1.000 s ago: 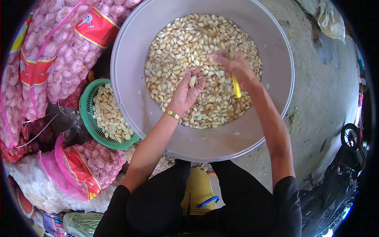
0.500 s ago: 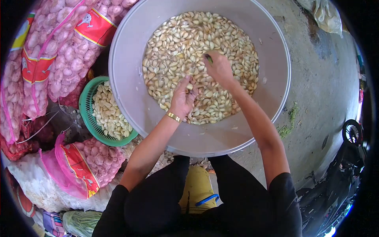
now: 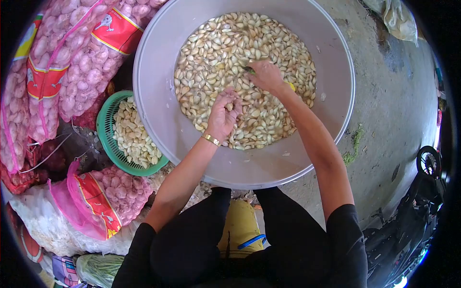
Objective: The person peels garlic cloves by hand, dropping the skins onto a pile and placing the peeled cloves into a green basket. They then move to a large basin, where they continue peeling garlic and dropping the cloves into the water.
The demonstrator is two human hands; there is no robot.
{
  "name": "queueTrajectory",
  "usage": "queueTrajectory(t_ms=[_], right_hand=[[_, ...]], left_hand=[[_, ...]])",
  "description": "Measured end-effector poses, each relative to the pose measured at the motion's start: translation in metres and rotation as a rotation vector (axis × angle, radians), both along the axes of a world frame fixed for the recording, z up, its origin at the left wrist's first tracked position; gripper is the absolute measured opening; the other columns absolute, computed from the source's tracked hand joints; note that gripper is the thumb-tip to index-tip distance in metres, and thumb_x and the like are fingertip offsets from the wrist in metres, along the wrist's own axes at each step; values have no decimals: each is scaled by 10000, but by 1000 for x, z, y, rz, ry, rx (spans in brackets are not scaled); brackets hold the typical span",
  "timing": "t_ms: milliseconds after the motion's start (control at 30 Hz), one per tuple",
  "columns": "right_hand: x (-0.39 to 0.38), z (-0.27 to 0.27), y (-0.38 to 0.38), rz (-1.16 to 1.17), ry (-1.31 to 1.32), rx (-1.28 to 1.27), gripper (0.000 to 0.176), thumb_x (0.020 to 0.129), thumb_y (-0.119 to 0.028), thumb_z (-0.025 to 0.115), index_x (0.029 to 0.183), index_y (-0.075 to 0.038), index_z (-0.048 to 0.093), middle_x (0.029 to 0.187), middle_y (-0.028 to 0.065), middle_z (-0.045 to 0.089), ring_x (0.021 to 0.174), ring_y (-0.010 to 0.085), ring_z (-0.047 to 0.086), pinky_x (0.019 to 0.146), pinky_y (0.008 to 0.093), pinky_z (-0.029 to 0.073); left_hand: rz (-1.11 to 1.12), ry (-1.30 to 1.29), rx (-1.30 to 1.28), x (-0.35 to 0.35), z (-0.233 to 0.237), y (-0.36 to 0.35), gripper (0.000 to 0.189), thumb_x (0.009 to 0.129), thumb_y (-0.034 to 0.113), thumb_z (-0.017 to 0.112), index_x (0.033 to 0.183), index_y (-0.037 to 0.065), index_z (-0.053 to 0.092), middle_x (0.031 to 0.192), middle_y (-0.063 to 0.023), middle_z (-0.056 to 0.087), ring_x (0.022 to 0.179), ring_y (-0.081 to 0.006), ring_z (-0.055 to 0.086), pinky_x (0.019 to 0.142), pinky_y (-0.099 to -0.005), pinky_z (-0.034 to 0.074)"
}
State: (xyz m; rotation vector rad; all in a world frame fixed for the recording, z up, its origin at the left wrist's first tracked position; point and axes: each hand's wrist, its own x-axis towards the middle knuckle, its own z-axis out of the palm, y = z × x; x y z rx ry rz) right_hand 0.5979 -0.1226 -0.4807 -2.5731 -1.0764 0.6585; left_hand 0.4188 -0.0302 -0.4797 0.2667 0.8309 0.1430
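Note:
Below me a wide grey tub (image 3: 158, 96) holds a mass of unpeeled garlic cloves (image 3: 230, 43) sitting in water. My left hand (image 3: 224, 115), with a gold band at the wrist, is turned palm up over the cloves. Its fingers curl around a single garlic clove (image 3: 229, 106). To its upper right, my right hand (image 3: 266, 77) is closed on a small knife (image 3: 248, 70). The dark blade sticks out past the thumb, and a yellow end shows by the wrist. Most of the handle is hidden in the fist.
A green basket (image 3: 103, 132) of peeled cloves stands against the tub's left side. Pink mesh sacks of garlic (image 3: 86, 81) fill the left, with a smaller open sack (image 3: 127, 192) nearer me. A yellow seat (image 3: 237, 225) is between my legs. At right, a motorbike (image 3: 408, 221) is parked.
My right hand has turned slightly, so the dark blade now points left and the yellow end shows at the wrist. The left fingers have shifted around the clove.

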Motion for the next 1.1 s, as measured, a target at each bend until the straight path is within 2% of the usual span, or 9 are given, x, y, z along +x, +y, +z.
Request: queueTrajectory(t_ms=[200, 267, 367, 500, 567, 800, 933, 1033, 1100], right_hand=[[0, 36, -10, -222, 142, 209, 331, 814, -315, 702, 1042, -74, 699, 1004, 171, 679, 866, 321, 664, 763, 397, 515], [-23, 89, -12, -438, 545, 263, 312, 830, -300, 707, 990, -32, 700, 925, 176, 685, 755, 293, 656, 694, 366, 507], [-67, 63, -20, -263, 372, 499, 309, 840, -300, 706, 937, -6, 700, 874, 179, 679, 705, 259, 631, 662, 346, 498], [-76, 39, -20, -298, 390, 526, 256, 855, -250, 680, 951, -13, 688, 897, 188, 675, 744, 295, 653, 671, 353, 508], [-54, 18, -18, -349, 95, 585, 204, 852, -181, 654, 985, -27, 667, 905, 186, 674, 781, 341, 658, 684, 381, 517], [-39, -8, -2, -136, 2, 275, 318, 809, -203, 665, 1101, -82, 630, 969, 186, 668, 916, 349, 641, 784, 448, 506], [-33, 6, -12, -243, 95, 311, 293, 837, -212, 662, 1081, -51, 643, 920, 195, 681, 835, 388, 645, 720, 417, 514], [-27, 40, -18, -409, 210, 316, 267, 828, -237, 690, 1004, -37, 682, 829, 167, 685, 729, 313, 654, 673, 376, 503], [-38, 61, -23, -481, 432, 438, 269, 816, -261, 717, 934, -20, 704, 749, 118, 663, 638, 188, 591, 623, 334, 475]], left_hand=[[173, -52, -162, 5, 2, 4, 233, 911, 89, 600, 1128, 20, 551, 970, -77, 604, 868, -190, 604, 804, -306, 543], [148, -77, -146, 6, 4, 1, 198, 916, 105, 605, 1084, 12, 561, 933, -64, 598, 844, -168, 595, 794, -310, 543], [128, -119, -180, 8, 10, -2, 155, 920, 127, 618, 1016, 12, 580, 895, -50, 594, 817, -145, 589, 770, -302, 544], [72, -30, -173, 0, -8, 2, 157, 910, 154, 648, 997, 36, 594, 880, -38, 589, 796, -137, 591, 733, -268, 550], [51, -40, -166, -4, -17, 6, 160, 906, 156, 653, 1004, 43, 595, 882, -31, 585, 800, -138, 590, 731, -262, 553], [89, 54, -29, 4, -2, -2, 186, 898, 135, 657, 1052, 53, 594, 914, -29, 574, 862, -161, 584, 857, -316, 543], [123, 54, -59, 3, -6, 2, 189, 906, 109, 644, 1053, 8, 580, 940, -76, 580, 882, -197, 592, 897, -348, 545], [112, -15, -101, 3, -5, 1, 197, 906, 124, 647, 1057, 18, 579, 965, -78, 579, 928, -202, 595, 912, -360, 540], [91, -23, -108, 5, 3, -1, 206, 907, 143, 650, 1062, 29, 577, 991, -82, 588, 951, -208, 599, 926, -371, 536]])
